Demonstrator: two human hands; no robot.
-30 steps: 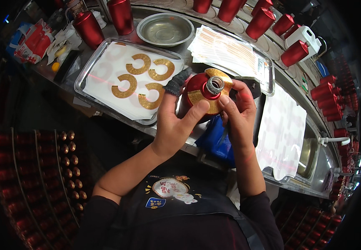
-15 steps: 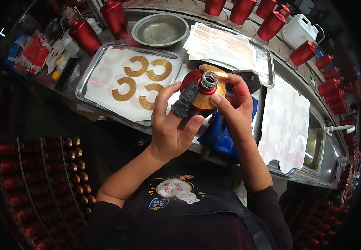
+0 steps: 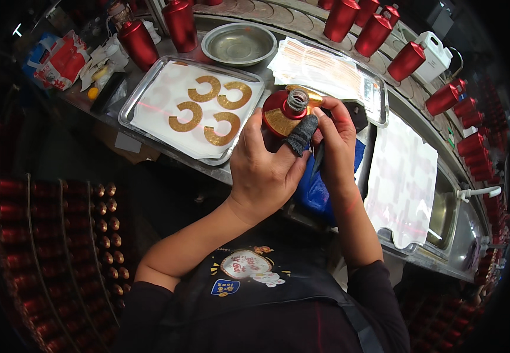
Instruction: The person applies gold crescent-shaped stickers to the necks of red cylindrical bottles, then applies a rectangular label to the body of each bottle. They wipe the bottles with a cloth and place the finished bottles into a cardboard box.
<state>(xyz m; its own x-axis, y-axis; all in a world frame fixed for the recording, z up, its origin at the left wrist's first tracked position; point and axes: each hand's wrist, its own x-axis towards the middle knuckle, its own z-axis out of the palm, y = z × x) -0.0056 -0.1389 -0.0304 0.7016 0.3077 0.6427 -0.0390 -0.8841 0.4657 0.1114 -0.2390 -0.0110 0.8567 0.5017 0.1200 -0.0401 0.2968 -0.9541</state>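
A red bottle (image 3: 272, 101) with a bare threaded neck (image 3: 297, 100) is held up over the table's near edge, its mouth tilted toward me. My left hand (image 3: 265, 175) is closed round its left and near side. A dark grey knitted sleeve (image 3: 302, 135) covers one left finger, which presses on the bottle's sloping shoulder. There a gold C-shaped label (image 3: 279, 122) lies against the shoulder, curving round the neck. My right hand (image 3: 337, 138) pinches the label's right part between thumb and fingers. The bottle's underside is hidden.
Several gold labels (image 3: 186, 116) lie on white paper in a metal tray (image 3: 124, 114). Behind are a metal bowl (image 3: 208, 50) and printed sheets (image 3: 313, 67). A blue cloth (image 3: 315, 191) lies below my right hand. Red bottles (image 3: 375, 35) line the curved conveyor; a sink (image 3: 443, 206) stands right.
My left sleeved finger has moved right across the bottle's near shoulder. The label's near part now lies against the shoulder instead of standing off, and my right hand has shifted slightly.
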